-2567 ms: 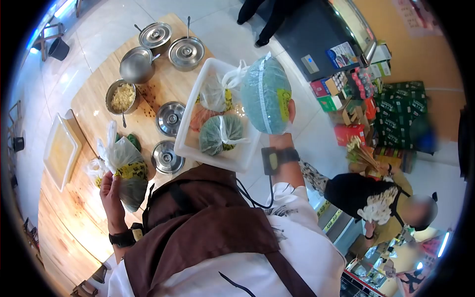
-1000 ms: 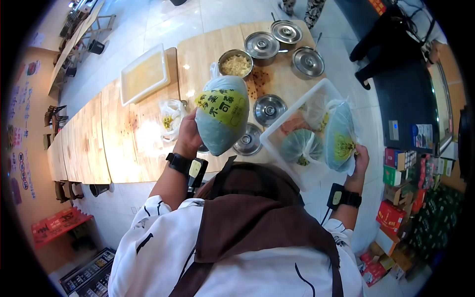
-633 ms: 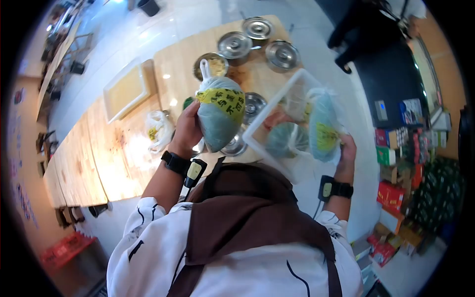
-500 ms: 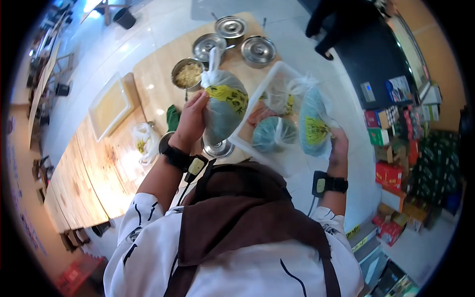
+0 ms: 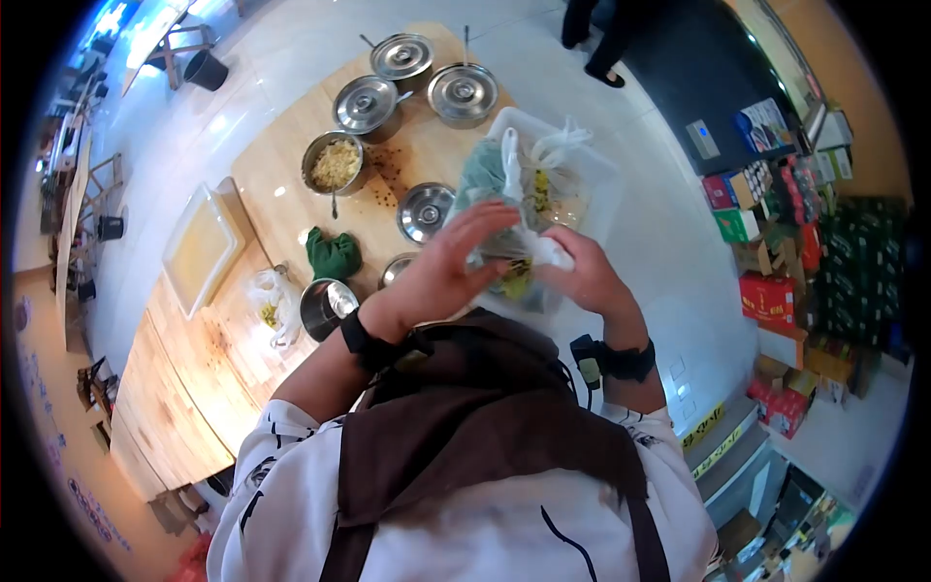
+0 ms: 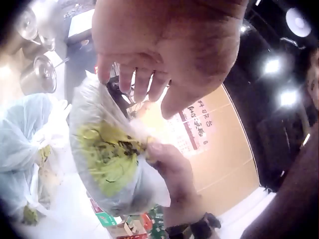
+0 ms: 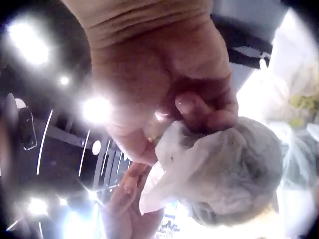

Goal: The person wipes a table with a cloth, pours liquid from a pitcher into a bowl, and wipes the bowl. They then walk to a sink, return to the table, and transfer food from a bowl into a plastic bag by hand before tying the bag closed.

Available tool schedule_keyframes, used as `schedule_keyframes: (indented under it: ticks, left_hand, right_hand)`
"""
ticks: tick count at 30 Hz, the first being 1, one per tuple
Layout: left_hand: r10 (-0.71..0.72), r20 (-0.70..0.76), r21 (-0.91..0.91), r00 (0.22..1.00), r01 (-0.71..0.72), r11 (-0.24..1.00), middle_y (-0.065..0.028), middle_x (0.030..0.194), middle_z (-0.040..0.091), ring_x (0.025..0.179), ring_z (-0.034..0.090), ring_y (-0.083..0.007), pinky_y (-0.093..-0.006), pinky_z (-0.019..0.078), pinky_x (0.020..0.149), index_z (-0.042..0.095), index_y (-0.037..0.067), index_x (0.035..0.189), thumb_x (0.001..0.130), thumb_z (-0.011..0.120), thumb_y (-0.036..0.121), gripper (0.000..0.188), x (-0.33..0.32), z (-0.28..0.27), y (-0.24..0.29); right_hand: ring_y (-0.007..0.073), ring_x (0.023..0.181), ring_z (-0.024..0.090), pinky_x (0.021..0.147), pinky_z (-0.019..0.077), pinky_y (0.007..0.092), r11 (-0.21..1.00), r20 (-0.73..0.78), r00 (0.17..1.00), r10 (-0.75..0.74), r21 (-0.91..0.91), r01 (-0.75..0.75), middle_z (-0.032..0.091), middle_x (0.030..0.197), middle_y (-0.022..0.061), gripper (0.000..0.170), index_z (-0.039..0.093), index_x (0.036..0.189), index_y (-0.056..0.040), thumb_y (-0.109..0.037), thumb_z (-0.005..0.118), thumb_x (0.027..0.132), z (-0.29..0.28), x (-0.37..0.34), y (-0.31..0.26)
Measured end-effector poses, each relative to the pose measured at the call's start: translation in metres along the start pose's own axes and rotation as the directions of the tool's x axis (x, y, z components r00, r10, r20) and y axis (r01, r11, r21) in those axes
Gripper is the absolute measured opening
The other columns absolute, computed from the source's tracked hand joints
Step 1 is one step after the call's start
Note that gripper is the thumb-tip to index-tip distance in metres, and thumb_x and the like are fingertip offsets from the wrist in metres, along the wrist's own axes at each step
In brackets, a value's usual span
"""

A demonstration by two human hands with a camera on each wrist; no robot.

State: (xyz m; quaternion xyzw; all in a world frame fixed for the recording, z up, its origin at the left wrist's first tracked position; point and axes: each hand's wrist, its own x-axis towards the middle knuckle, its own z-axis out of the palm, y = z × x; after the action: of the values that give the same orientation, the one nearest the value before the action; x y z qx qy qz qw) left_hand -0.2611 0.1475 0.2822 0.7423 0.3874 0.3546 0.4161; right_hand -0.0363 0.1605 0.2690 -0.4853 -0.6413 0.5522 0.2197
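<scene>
In the head view my right hand [image 5: 587, 276] pinches a translucent plastic bag [image 5: 516, 281] with a yellow printed label, in front of my apron. Beside it, my left hand [image 5: 436, 276] is spread with its fingers extended, overlapping the bag in this view. The left wrist view shows the left palm [image 6: 169, 45] holding nothing, above the labelled bag [image 6: 107, 159]. From the right wrist, fingers and thumb pinch the gathered plastic of the bag [image 7: 219, 174]. Behind the hands, a white plastic tub [image 5: 606, 184] holds knotted bags, one with greenish contents [image 5: 480, 179].
Lidded steel pots [image 5: 367, 105] and a bowl of chopped pale food [image 5: 337, 163] stand on the wooden table [image 5: 281, 145]. Around them are a lid [image 5: 427, 211], an upturned-looking steel bowl [image 5: 328, 308], green cloth [image 5: 333, 254], a white bag [image 5: 276, 306] and a pale tray [image 5: 204, 247].
My left hand has let go of its filled bag and moved rightward. My right hand has brought its bag left from the tub's right side toward my left hand. The head view has turned.
</scene>
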Motion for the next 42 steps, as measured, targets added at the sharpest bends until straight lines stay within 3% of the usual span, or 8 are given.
schedule_keyframes:
  ticks: [6,16,22,24,26,31,39,42]
  left_hand:
    - [-0.131,-0.007,0.229,0.991,0.129,0.965,-0.0117,0.12,0.051,0.118,0.044,-0.0299,-0.0402,0.0245,0.106,0.045,0.006,0.121,0.071,0.068,0.01,0.055,-0.031,-0.022,0.006]
    - [-0.423,-0.342,-0.201,0.839,0.374,0.905,-0.0144,0.093,0.058,0.086,0.057,-0.0271,-0.0337,0.0467,0.075,0.055,0.002,0.103,0.07,0.067,0.008,0.036,-0.092,-0.044,-0.007]
    - [-0.483,-0.322,-0.022,0.814,0.503,0.864,-0.0083,0.092,0.061,0.082,0.057,-0.0135,-0.0264,0.0463,0.075,0.055,0.001,0.107,0.077,0.066,0.009,0.033,-0.112,-0.055,-0.003]
    - [-0.492,-0.327,-0.023,0.807,0.514,0.858,-0.0078,0.091,0.061,0.08,0.057,-0.0121,-0.0258,0.0465,0.074,0.055,0.0,0.107,0.078,0.066,0.01,0.033,-0.119,-0.056,-0.005]
    - [-0.595,-0.372,-0.281,0.713,0.524,0.804,-0.0066,0.087,0.061,0.078,0.056,-0.0098,-0.0252,0.0465,0.07,0.056,0.0,0.105,0.08,0.064,0.011,0.029,-0.126,-0.056,-0.005]
    - [-0.542,-0.447,-0.229,0.712,0.494,0.839,-0.004,0.084,0.061,0.076,0.054,-0.0079,-0.0248,0.0457,0.067,0.057,0.001,0.102,0.083,0.061,0.011,0.022,-0.138,-0.06,0.001]
    - [-0.441,-0.471,-0.096,0.764,0.452,0.887,-0.0066,0.076,0.061,0.071,0.055,-0.0121,-0.0271,0.0455,0.067,0.06,0.0,0.094,0.085,0.058,0.014,0.016,-0.157,-0.068,0.012]
    - [-0.089,-0.493,0.34,0.865,0.286,0.896,-0.0091,0.075,0.062,0.073,0.058,-0.0189,-0.0318,0.0465,0.073,0.062,0.001,0.09,0.085,0.057,0.011,0.013,-0.163,-0.071,0.013]
  right_hand:
    - [0.0244,0.084,0.06,0.074,0.0461,0.034,0.977,0.212,0.962,-0.173,-0.088,0.195,0.061,0.09,0.0143,0.039,0.054,0.106,-0.0011,-0.016,0.065,0.071,0.043,0.035,-0.036]
    - [0.0141,0.077,0.055,0.07,0.045,0.0278,0.953,0.314,0.899,-0.304,0.108,0.284,0.059,0.089,0.0093,0.035,0.053,0.112,-0.0009,-0.018,0.06,0.082,0.105,0.048,-0.052]
    - [0.0136,0.072,0.056,0.067,0.0449,0.0265,0.962,0.196,0.945,-0.261,0.129,0.239,0.061,0.091,0.0098,0.032,0.051,0.111,-0.0002,-0.021,0.057,0.088,0.138,0.05,-0.047]
    - [0.0201,0.072,0.056,0.066,0.045,0.0302,0.97,-0.083,0.968,-0.236,0.047,0.24,0.059,0.092,0.0114,0.033,0.049,0.109,-0.0019,-0.02,0.061,0.083,0.153,0.044,-0.052]
    - [0.0235,0.073,0.055,0.066,0.0445,0.0324,0.898,-0.09,0.902,-0.421,-0.178,0.402,0.057,0.092,0.0117,0.035,0.049,0.108,-0.003,-0.019,0.064,0.08,0.151,0.039,-0.064]
    - [0.0283,0.078,0.053,0.067,0.0427,0.037,0.599,0.008,0.708,-0.706,-0.526,0.603,0.052,0.091,0.0116,0.04,0.049,0.104,-0.0051,-0.014,0.069,0.071,0.168,0.031,-0.082]
    - [0.0272,0.077,0.058,0.065,0.0466,0.034,0.911,-0.085,0.914,-0.396,0.086,0.402,0.057,0.083,0.0113,0.038,0.051,0.106,-0.0035,-0.011,0.068,0.072,0.196,0.028,-0.07]
    - [0.0306,0.076,0.058,0.066,0.0464,0.037,0.922,-0.135,0.912,-0.387,-0.041,0.385,0.058,0.079,0.0125,0.035,0.052,0.102,-0.0042,-0.009,0.065,0.071,0.206,0.029,-0.066]
